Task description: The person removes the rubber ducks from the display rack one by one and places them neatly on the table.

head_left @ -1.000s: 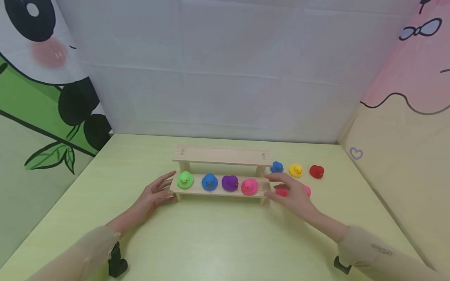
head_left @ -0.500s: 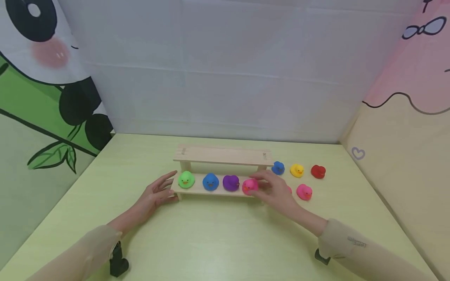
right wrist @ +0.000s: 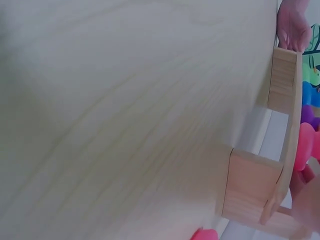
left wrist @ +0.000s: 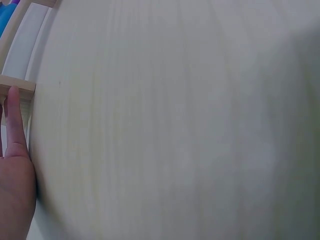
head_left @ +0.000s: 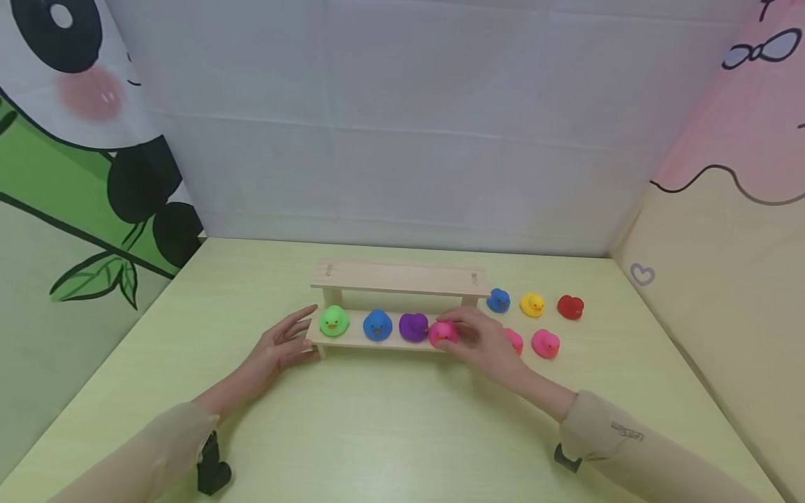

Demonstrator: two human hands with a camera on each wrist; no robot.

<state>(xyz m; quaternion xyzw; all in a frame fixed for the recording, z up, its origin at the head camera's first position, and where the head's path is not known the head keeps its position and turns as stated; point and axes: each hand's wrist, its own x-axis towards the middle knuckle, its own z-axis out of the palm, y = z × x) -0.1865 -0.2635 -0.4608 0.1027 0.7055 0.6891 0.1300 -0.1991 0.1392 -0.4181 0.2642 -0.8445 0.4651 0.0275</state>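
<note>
A two-tier wooden shelf (head_left: 402, 277) stands on the table. On its lower step sit a green rubber duck (head_left: 334, 321), a blue rubber duck (head_left: 377, 325), a purple rubber duck (head_left: 413, 327) and, at the right end, a pink rubber duck (head_left: 442, 332). My right hand (head_left: 490, 347) pinches the pink one from the right, thumb in front, fingers behind. At the shelf's left end my left hand (head_left: 277, 347) rests its extended fingers against the wood. In the left wrist view a straight finger of that hand (left wrist: 17, 185) meets the shelf's edge.
Right of the shelf lie more rubber ducks on the table: a blue duck (head_left: 499, 300), a yellow duck (head_left: 532, 304), a red duck (head_left: 570, 307), a pink duck (head_left: 545, 344) and another pink one (head_left: 514, 340) partly behind my right hand. A white backdrop (head_left: 402, 175) stands behind.
My right hand has moved left from the shelf's right end onto the pink duck. That duck has shifted slightly left, closer to the purple one. The left hand has stayed in place.
</note>
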